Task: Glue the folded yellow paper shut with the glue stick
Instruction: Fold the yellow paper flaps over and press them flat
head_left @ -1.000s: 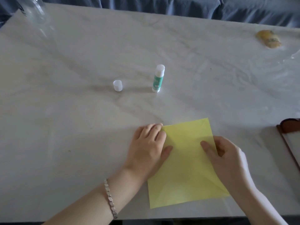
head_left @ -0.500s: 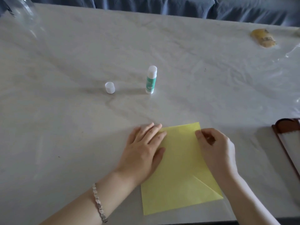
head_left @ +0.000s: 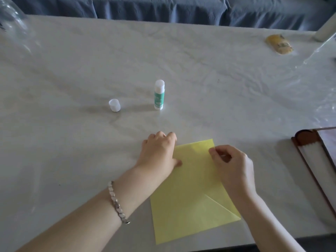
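Note:
The folded yellow paper (head_left: 189,200) lies flat near the table's front edge, with a folded flap showing at its lower right. My left hand (head_left: 159,153) rests on the paper's left top corner, fingers curled, thumb pressing the sheet. My right hand (head_left: 231,166) pinches the paper's right edge near the top corner between thumb and fingertips. The glue stick (head_left: 159,94), white with a green label, stands upright and uncapped farther back. Its white cap (head_left: 114,105) stands to the left of it.
The white marble table (head_left: 72,142) carries a brown-framed tray (head_left: 309,142) at the right edge, a yellow wrapped item (head_left: 279,44) at the far right and a clear plastic bottle (head_left: 11,20) at the far left. Blue fabric (head_left: 163,8) runs behind the table.
My right hand slid up the paper's right edge toward the top corner, uncovering the lower flap. My left hand curled its fingers and shifted slightly off the paper's left corner.

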A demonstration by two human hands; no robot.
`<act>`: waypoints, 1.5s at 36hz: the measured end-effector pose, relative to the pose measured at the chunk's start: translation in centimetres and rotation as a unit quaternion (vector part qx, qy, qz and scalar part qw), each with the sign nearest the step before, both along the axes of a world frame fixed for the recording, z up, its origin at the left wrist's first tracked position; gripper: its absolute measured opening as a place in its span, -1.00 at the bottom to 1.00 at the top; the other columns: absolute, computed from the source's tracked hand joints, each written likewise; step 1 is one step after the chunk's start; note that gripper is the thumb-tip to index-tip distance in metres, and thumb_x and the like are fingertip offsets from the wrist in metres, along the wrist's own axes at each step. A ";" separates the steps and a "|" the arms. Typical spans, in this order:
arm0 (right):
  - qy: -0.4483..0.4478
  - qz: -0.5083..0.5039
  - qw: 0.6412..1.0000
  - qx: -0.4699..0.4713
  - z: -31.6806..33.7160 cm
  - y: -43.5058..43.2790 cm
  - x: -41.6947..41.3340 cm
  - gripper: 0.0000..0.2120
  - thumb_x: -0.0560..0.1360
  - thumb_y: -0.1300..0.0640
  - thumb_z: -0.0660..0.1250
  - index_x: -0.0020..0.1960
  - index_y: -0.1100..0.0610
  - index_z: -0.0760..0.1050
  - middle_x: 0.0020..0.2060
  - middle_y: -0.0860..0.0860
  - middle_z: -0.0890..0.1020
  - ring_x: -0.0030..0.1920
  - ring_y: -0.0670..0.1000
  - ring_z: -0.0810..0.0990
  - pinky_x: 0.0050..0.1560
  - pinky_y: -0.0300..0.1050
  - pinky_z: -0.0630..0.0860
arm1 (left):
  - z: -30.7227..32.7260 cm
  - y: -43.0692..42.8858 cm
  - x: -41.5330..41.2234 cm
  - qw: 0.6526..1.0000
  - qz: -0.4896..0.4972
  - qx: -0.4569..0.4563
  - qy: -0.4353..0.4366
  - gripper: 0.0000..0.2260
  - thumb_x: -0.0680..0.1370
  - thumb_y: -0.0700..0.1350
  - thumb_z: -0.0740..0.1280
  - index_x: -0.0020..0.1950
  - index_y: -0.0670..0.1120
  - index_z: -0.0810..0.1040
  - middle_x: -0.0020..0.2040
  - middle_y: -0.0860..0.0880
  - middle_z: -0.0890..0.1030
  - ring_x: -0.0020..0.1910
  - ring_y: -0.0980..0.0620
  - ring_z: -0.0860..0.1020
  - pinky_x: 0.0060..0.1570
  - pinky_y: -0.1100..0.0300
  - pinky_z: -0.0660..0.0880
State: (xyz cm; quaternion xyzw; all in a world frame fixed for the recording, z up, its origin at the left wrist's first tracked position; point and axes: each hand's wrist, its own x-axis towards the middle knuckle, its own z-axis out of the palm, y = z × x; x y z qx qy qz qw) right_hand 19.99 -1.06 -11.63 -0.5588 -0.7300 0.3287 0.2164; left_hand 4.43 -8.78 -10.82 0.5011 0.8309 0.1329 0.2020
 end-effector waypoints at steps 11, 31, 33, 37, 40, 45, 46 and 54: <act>0.054 0.013 0.998 -0.025 0.5 0.1 0.4 -0.95 0.41 0.13 0.40 -0.14 0.08 0.60 -0.28 -0.01 0.62 -0.25 -0.09 0.55 -0.26 -0.47 0.36 | 0.6 -0.4 -1.0 0.987 0.006 0.106 -0.121 -0.97 0.46 -0.11 0.38 -0.13 0.00 0.55 -0.17 0.06 0.55 -0.11 0.03 0.52 -0.07 0.14 0.45; 0.313 -0.017 0.909 -0.275 2.7 0.1 0.4 -0.85 0.40 0.15 0.36 -0.28 0.16 0.66 -0.36 0.08 0.68 -0.34 0.06 0.60 -0.27 -0.08 0.55 | 3.1 -1.5 -2.0 0.945 0.032 0.152 -0.289 -0.77 0.39 -0.16 0.48 -0.21 0.20 0.61 -0.23 0.10 0.67 -0.22 0.13 0.61 -0.16 0.34 0.50; 0.313 -0.025 0.910 -0.271 2.6 0.0 0.5 -0.86 0.38 0.13 0.37 -0.26 0.16 0.66 -0.35 0.10 0.68 -0.32 0.07 0.60 -0.26 -0.07 0.55 | 3.1 -1.4 -1.8 0.944 0.037 0.159 -0.286 -0.77 0.38 -0.15 0.49 -0.23 0.21 0.61 -0.25 0.13 0.67 -0.24 0.18 0.61 -0.17 0.40 0.49; 0.310 -0.035 0.913 -0.262 2.5 0.0 0.6 -0.78 0.27 0.02 0.40 -0.22 0.16 0.66 -0.29 0.16 0.68 -0.27 0.12 0.59 -0.16 0.06 0.54 | 3.3 -1.3 -1.6 0.940 0.046 0.160 -0.299 -0.78 0.37 -0.16 0.50 -0.24 0.19 0.62 -0.24 0.16 0.67 -0.24 0.21 0.62 -0.15 0.40 0.50; 0.308 -0.043 0.916 -0.255 2.6 -0.1 0.5 -0.72 0.22 -0.02 0.41 -0.20 0.16 0.66 -0.27 0.16 0.67 -0.26 0.11 0.59 -0.15 0.07 0.52 | 3.5 -1.2 -1.6 0.936 0.048 0.157 -0.311 -0.79 0.37 -0.17 0.49 -0.23 0.17 0.64 -0.25 0.19 0.67 -0.26 0.24 0.62 -0.15 0.40 0.51; 0.297 -0.048 0.925 -0.233 2.6 -0.1 0.6 -0.91 0.37 0.13 0.41 -0.20 0.15 0.65 -0.42 -0.04 0.65 -0.42 -0.06 0.54 -0.40 -0.23 0.47 | 3.7 -1.3 -1.7 0.933 0.047 0.154 -0.321 -0.79 0.38 -0.18 0.49 -0.23 0.16 0.64 -0.26 0.23 0.66 -0.28 0.27 0.61 -0.17 0.42 0.50; 0.295 -0.050 0.926 -0.230 2.6 -0.1 0.6 -0.92 0.38 0.14 0.40 -0.20 0.14 0.65 -0.42 -0.05 0.65 -0.43 -0.08 0.54 -0.41 -0.25 0.46 | 3.7 -1.4 -1.7 0.933 0.047 0.154 -0.321 -0.80 0.38 -0.18 0.49 -0.23 0.16 0.64 -0.26 0.24 0.66 -0.27 0.27 0.61 -0.16 0.42 0.50; 0.310 -0.059 0.921 -0.228 2.6 -0.1 0.5 -0.97 0.37 0.20 0.41 -0.21 0.09 0.62 -0.44 -0.08 0.66 -0.44 -0.13 0.55 -0.44 -0.30 0.48 | 3.6 -1.5 -1.6 0.934 0.051 0.153 -0.320 -0.80 0.38 -0.18 0.49 -0.23 0.15 0.65 -0.27 0.23 0.67 -0.27 0.26 0.62 -0.15 0.40 0.51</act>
